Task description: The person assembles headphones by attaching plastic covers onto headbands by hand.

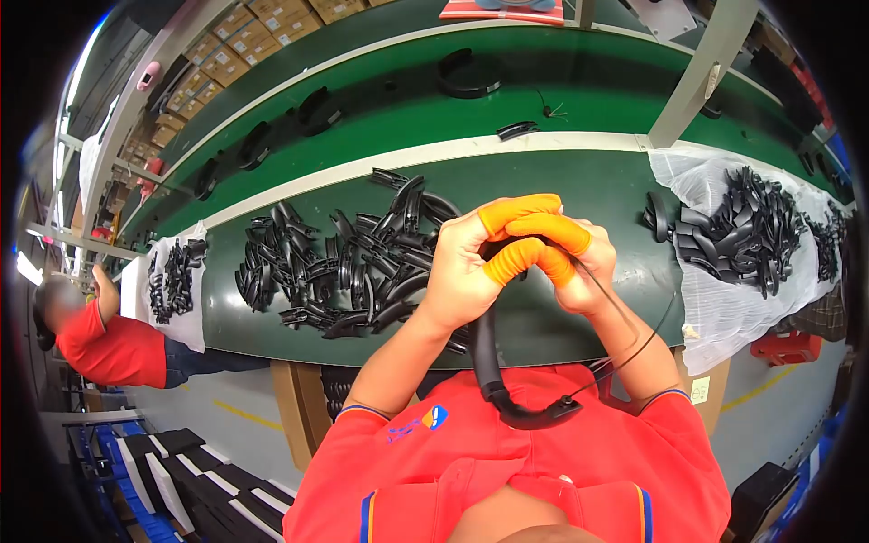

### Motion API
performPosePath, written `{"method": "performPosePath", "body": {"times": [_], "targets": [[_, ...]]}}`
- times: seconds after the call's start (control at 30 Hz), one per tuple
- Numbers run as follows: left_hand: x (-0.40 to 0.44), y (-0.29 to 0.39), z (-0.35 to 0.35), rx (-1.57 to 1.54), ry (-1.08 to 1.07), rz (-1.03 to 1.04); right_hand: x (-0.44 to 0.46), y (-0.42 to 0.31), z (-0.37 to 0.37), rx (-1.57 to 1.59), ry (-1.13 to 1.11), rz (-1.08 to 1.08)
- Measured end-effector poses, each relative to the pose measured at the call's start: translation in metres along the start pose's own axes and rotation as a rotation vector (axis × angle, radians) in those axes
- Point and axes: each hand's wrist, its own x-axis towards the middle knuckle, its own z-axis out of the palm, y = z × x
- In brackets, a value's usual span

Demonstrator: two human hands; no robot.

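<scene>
Both my hands meet above the dark green table, with orange covers on thumbs and index fingers. My left hand (466,267) is closed on a black curved part (486,353), which hangs down toward my chest and bends at its lower end. My right hand (572,262) is closed at the same upper end of the part. A thin black cable (648,337) loops from near my right hand to the part's lower tip. The fingers hide the upper end. To the left of my hands lies a heap of black curved pieces (348,271).
More black pieces (747,231) lie on white wrapping (701,317) at the right. Beyond the table runs a green conveyor (380,109) carrying black headband-like parts. A metal post (701,81) rises at the back right. A co-worker (118,339) stands at the far left.
</scene>
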Motion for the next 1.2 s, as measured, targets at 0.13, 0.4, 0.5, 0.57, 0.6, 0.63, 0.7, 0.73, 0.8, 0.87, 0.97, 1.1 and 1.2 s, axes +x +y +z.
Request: {"method": "performPosePath", "body": {"times": [0.13, 0.4, 0.5, 0.57, 0.6, 0.63, 0.7, 0.73, 0.8, 0.87, 0.97, 1.1, 1.2], "targets": [[0.003, 0.0, 0.001, -0.128, 0.089, -0.007, 0.006, -0.007, -0.009, 0.326, 0.018, 0.104], [-0.003, -0.012, -0.004, 0.455, 0.25, 0.076, 0.01, -0.002, 0.006, 0.528, 0.148, 0.342], [-0.006, -0.033, 0.0, 0.182, 0.247, -0.085, 0.002, 0.009, 0.007, 0.37, 0.153, 0.276], [-0.006, -0.038, -0.001, -0.169, 0.178, -0.422, -0.001, 0.012, 0.0, 0.272, 0.109, 0.333], [-0.006, -0.049, -0.004, -0.14, 0.11, -0.492, 0.001, 0.018, -0.002, 0.319, 0.172, 0.352], [-0.002, -0.052, -0.003, -0.13, 0.091, -0.554, 0.003, 0.027, -0.007, 0.284, 0.183, 0.326], [0.006, -0.058, -0.003, -0.136, 0.12, -0.624, 0.01, 0.05, -0.012, 0.268, 0.195, 0.329], [0.011, -0.06, -0.008, -0.179, 0.171, -0.646, 0.014, 0.068, -0.013, 0.279, 0.203, 0.367], [0.01, -0.067, -0.024, 0.097, 0.275, -0.436, 0.029, 0.123, -0.042, 0.137, 0.267, 0.393], [0.008, -0.055, -0.058, 0.425, 0.288, -0.258, 0.037, 0.213, -0.097, -0.037, 0.571, 0.482], [0.006, -0.04, -0.121, 0.752, 0.33, -0.162, 0.06, 0.275, -0.172, -0.37, 0.728, 0.686], [0.006, -0.05, -0.2, 0.946, 0.456, -0.186, 0.057, 0.335, -0.219, -1.001, 0.77, 0.999], [0.01, -0.069, -0.236, 1.079, 0.46, -0.226, 0.064, 0.294, -0.172, -1.304, 0.5, 1.011]]}}
